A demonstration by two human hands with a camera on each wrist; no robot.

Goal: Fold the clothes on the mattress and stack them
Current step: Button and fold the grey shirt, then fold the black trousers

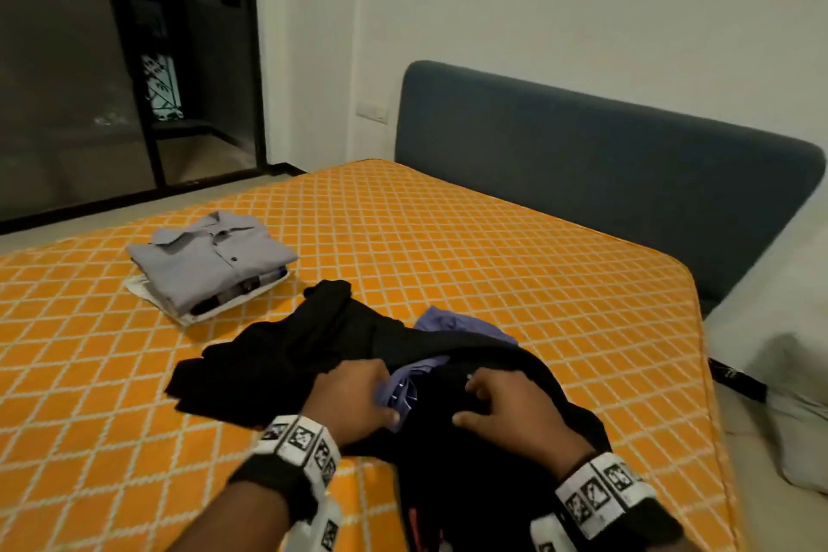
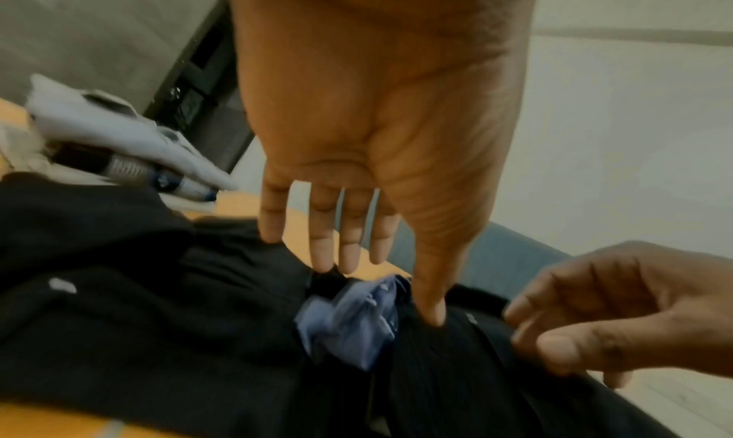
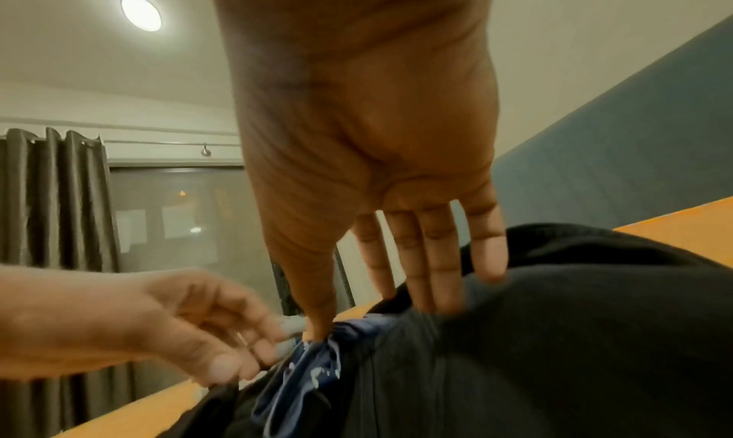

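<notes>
The mattress point(image 1: 448, 238), orange with a white lattice, fills the space under and ahead of both hands. Beyond the right hand runs a blue headboard point(image 1: 582, 139). On the near part of the mattress, under the hands, lies the heap point(image 1: 291, 354) of unfolded black cloth, one part spread out to the left of the left hand, another bunched under the right hand and trailing back toward the person. Ahead and left of the left hand, apart from the heap, sits the stack point(image 1: 210, 264), a grey collared shirt on top of other folded pieces. A purple garment point(image 1: 461, 323) is caught in the heap, showing between the hands and again just beyond them.

The left hand point(image 1: 354, 394) rests on the heap with fingers fairly straight and tips down at the black cloth beside the purple bunch; whether it pinches anything I cannot tell. The right hand point(image 1: 511, 408) lies spread on the black cloth, fingers a little bent, thumb apart, gripping nothing that shows.

The likely trouble is the tangle: pulling the black cloth up now could drag the purple garment along, or tip cloth off the near edge where it already hangs. A wide sweep leftward could also knock the stack askew.
</notes>
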